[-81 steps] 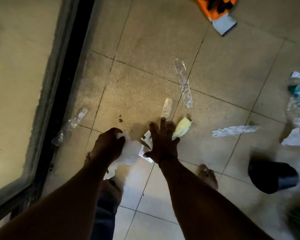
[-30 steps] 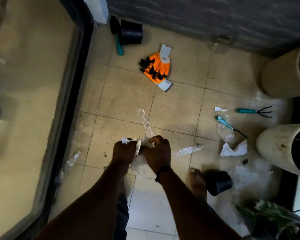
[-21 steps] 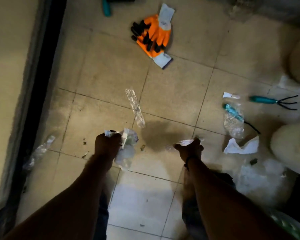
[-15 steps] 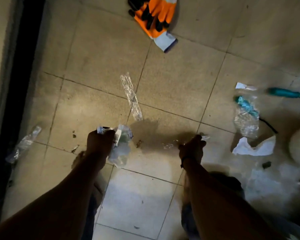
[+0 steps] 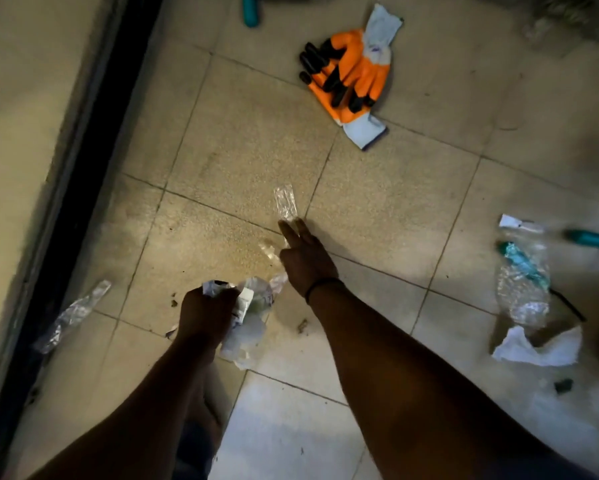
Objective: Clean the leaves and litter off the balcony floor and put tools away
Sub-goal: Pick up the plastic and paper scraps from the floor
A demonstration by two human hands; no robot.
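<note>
On tiled floor, left hand (image 5: 206,311) clutching litter wad (image 5: 248,318), right hand (image 5: 306,256) fingers straight, touching plastic strip (image 5: 285,204)

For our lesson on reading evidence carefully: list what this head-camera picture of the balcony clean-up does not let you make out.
- Teal tool handle, head view: cut off by the top edge.
- Second teal handle: its working end is cut off by the right edge.
- Long clear plastic strip: the right hand hides its near end.
- Crumpled white litter bundle: the gripping left hand partly hides it.
</note>
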